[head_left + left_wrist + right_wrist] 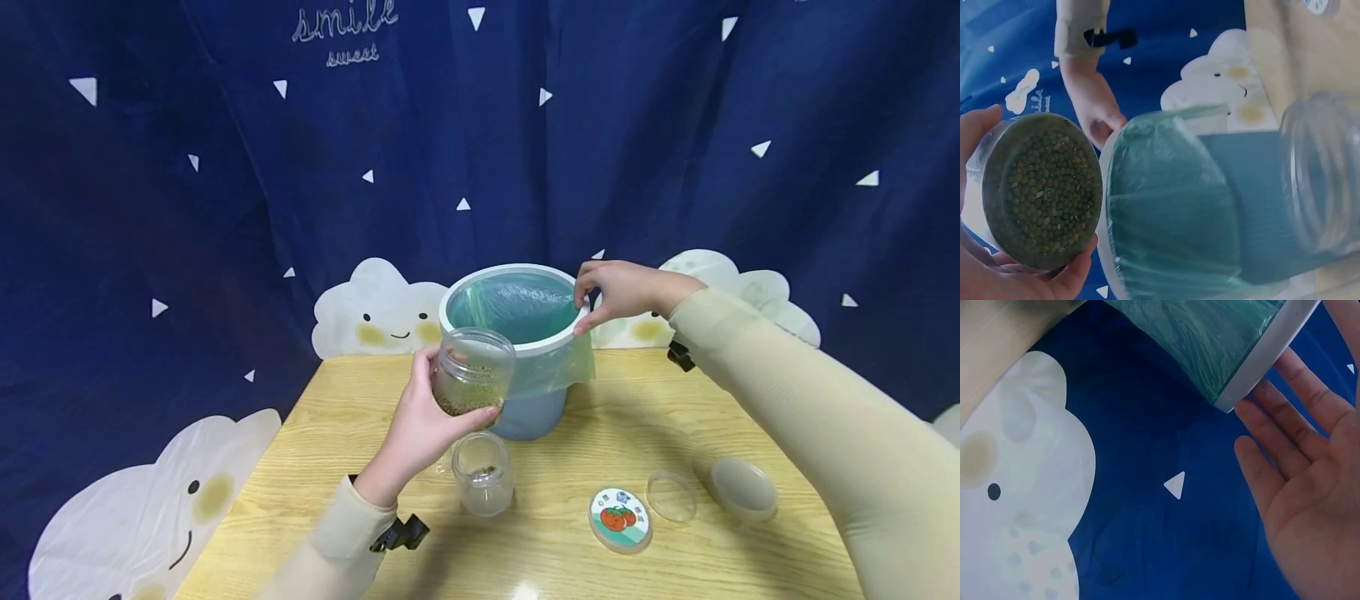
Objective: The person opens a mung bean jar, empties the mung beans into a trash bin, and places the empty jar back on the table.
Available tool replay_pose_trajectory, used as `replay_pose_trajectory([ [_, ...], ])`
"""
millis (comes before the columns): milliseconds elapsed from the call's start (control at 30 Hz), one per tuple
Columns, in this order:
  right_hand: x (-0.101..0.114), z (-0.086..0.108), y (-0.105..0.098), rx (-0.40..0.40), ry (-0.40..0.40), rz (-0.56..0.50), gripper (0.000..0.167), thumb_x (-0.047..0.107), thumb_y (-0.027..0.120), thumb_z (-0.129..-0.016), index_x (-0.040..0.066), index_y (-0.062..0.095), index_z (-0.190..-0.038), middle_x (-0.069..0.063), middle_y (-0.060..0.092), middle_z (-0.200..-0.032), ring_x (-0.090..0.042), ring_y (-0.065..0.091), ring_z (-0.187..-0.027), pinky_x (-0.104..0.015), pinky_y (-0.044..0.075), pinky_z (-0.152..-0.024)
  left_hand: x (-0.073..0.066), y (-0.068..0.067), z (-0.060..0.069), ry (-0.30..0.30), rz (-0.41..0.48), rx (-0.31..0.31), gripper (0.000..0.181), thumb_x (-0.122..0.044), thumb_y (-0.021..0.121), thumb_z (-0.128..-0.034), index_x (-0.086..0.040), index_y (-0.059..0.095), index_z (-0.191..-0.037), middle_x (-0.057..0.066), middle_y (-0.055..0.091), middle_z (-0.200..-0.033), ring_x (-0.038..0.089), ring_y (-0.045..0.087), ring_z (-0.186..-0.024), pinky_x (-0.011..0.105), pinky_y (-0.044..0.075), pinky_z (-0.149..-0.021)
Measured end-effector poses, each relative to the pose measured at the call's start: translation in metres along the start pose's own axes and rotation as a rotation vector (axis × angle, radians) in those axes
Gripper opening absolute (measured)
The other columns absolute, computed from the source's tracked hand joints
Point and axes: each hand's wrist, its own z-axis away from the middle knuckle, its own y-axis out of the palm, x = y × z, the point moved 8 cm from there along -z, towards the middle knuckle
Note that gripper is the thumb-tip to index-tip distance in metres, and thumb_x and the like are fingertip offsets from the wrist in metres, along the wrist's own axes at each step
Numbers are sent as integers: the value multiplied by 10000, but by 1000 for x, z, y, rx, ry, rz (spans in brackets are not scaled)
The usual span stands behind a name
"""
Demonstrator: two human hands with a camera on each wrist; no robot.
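Note:
My left hand (427, 417) holds a clear plastic jar (474, 371), fingers and thumb round its sides. Small green beans (1050, 197), like mung beans, lie at the bottom of that jar. Just beyond it stands a trash bin (528, 417) with a white rim and a translucent green bag (517, 304) folded over the edge. At the bin's right side my right hand (618, 287) grips the rim, fingers over the top and thumb outside. A second clear jar (483, 479) stands on the table below my left hand, with a little dark matter inside.
Right of the second jar lie a round lid with a red fruit picture (620, 521), a clear ring (671, 497) and a whitish round lid or dish (742, 490). The wooden table (570, 467) ends at a dark blue curtain (420, 167) with cloud pictures.

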Motion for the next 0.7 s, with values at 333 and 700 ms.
replay_pose_trajectory([
  [333, 0, 0, 1, 6, 11, -8, 418, 460, 899, -763, 124, 722, -936, -47, 618, -1098, -246, 577, -943, -407, 488, -866, -6, -19, -25, -32, 32, 24, 812, -201, 881, -814, -127, 375, -1445, 104, 579, -1383, 286, 566, -1309, 520, 449, -1101],
  [700, 1, 1, 0, 9, 8, -5, 445, 471, 897, -761, 105, 729, -951, -39, 613, -1086, -224, 565, -936, -400, 485, -866, 4, -39, -65, -74, -13, 5, 824, -278, 851, -843, -141, 364, -1493, 142, 550, -1405, 333, 555, -1290, 545, 472, -1074],
])
